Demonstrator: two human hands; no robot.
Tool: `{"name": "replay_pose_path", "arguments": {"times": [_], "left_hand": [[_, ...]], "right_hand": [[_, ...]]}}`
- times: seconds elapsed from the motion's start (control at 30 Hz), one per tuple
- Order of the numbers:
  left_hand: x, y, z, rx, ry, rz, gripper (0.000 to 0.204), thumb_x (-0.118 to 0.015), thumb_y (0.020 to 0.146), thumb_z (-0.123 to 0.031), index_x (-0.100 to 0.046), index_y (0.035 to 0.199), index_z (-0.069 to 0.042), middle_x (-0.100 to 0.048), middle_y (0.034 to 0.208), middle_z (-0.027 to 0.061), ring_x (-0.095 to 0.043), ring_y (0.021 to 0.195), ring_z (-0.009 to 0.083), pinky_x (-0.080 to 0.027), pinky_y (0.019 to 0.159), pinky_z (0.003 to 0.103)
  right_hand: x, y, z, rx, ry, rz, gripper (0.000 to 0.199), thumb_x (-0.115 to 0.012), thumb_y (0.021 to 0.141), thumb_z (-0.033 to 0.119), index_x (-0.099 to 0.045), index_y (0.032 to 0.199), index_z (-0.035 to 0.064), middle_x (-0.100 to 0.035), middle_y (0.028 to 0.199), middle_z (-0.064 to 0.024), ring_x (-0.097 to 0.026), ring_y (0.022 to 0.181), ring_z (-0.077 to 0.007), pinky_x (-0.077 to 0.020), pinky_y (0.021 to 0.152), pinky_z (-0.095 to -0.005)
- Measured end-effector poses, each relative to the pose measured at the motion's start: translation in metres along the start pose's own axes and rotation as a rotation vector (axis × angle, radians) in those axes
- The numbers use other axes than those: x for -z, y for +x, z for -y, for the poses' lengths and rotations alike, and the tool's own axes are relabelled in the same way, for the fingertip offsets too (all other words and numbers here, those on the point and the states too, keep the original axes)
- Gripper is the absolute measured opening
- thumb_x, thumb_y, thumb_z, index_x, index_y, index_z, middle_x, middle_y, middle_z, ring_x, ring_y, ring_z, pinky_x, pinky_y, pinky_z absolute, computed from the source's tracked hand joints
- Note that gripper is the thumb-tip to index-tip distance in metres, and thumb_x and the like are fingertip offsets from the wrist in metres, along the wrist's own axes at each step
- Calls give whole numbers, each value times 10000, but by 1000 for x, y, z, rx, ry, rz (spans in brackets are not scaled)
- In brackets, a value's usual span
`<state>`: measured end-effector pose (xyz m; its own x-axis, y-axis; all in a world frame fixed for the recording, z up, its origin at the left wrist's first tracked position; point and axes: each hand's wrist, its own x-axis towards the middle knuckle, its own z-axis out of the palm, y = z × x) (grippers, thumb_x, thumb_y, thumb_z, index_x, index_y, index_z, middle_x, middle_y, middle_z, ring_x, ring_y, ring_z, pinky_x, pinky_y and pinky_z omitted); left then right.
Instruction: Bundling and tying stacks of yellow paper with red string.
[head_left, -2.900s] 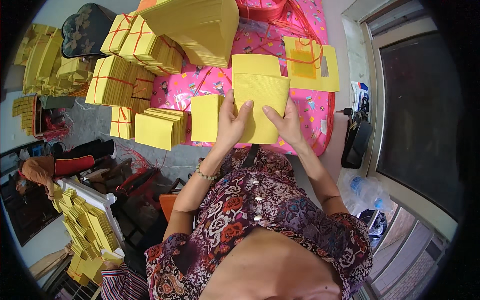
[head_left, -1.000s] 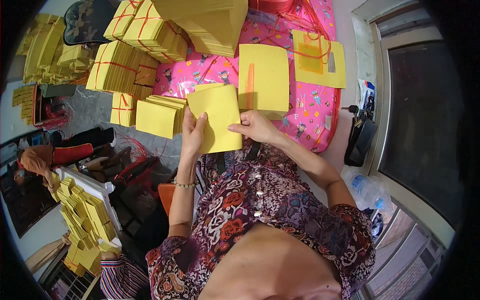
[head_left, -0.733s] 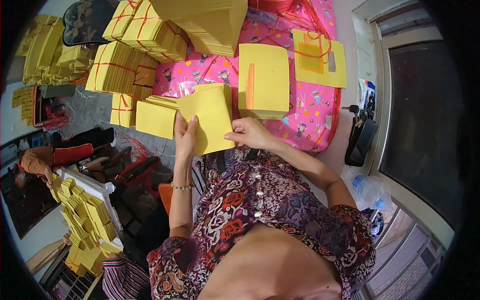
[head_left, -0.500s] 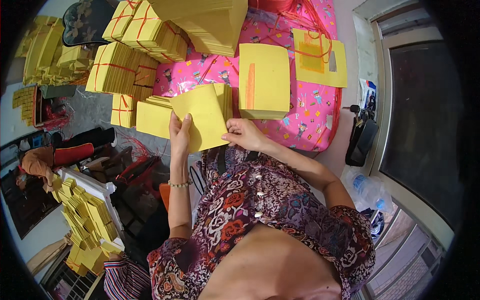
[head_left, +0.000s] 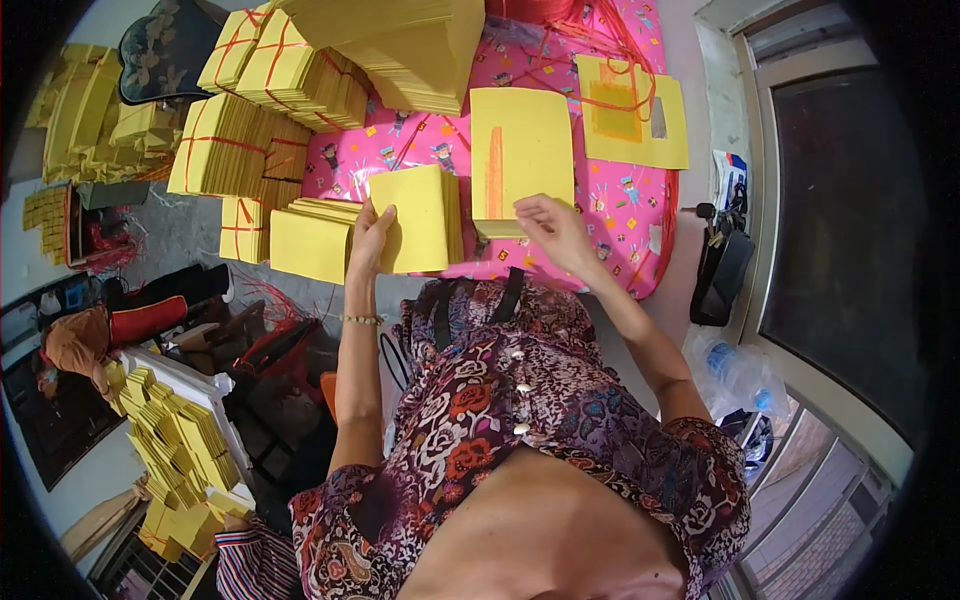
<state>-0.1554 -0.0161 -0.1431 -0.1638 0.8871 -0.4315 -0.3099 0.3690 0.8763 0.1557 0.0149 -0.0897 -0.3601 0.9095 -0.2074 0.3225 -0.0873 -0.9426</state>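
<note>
My left hand pinches the left edge of a yellow paper sheet between thumb and fingers. The sheet is upright, in front of a short row of similar yellow pieces. My right hand is over the near edge of a tall stack of yellow paper. Its fingers are loosely bent and a little apart, with nothing visible in them. Whether the fingertips touch the stack I cannot tell. An orange strip marks the top of that stack. More yellow pieces lean left of my left hand.
Bundles of yellow paper tied with red string stand on the pink patterned cloth. A large yellow stack is behind. A yellow sheet with an orange patch and red string are at right. Other people work at far left.
My right hand has let go of the yellow sheet and moved right to the stack with the orange strip. My left hand has moved slightly right, bringing the sheet against the row.
</note>
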Motion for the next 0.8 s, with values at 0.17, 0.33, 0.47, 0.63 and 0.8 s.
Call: {"name": "replay_pose_path", "arguments": {"times": [0.17,0.33,0.47,0.63,0.8], "left_hand": [[7,22,19,4,182,-1,336,-532,928,-87,-490,1250,-2,-614,1117,63,-580,990,137,-465,840,276],[15,35,47,-151,422,-10,351,-599,871,-112,-524,1192,8,-637,1054,107,-602,943,187,-478,797,318],[-13,24,49,-255,839,-254,476,-671,805,-141,-496,1224,0,-579,1030,217,-577,949,330,-465,828,390],[-38,14,32,-657,1103,-221,460,-577,804,-4,-487,1253,-50,-501,1096,226,-460,1042,377,-381,911,463],[-62,11,36,-519,969,-121,427,-524,894,-225,-503,1306,-112,-467,1171,220,-383,1142,371,-304,989,475]], "right_hand": [[16,-4,-2,-38,-68,-79,226,-606,874,84,-584,1082,-1,-652,980,-120,-647,895,-193,-530,777,-310],[21,-7,5,78,-284,-119,270,-638,826,86,-568,1075,10,-624,970,-135,-642,863,-284,-522,752,-379],[24,-3,3,375,-622,-136,348,-708,737,110,-573,1048,35,-564,953,-118,-566,902,-309,-476,771,-412],[17,8,-2,442,-700,-91,410,-753,680,145,-581,1042,60,-532,951,-95,-537,897,-286,-463,769,-398],[12,17,-16,480,-711,-42,428,-771,655,175,-592,1031,76,-524,937,-82,-540,889,-275,-464,765,-395]]}}
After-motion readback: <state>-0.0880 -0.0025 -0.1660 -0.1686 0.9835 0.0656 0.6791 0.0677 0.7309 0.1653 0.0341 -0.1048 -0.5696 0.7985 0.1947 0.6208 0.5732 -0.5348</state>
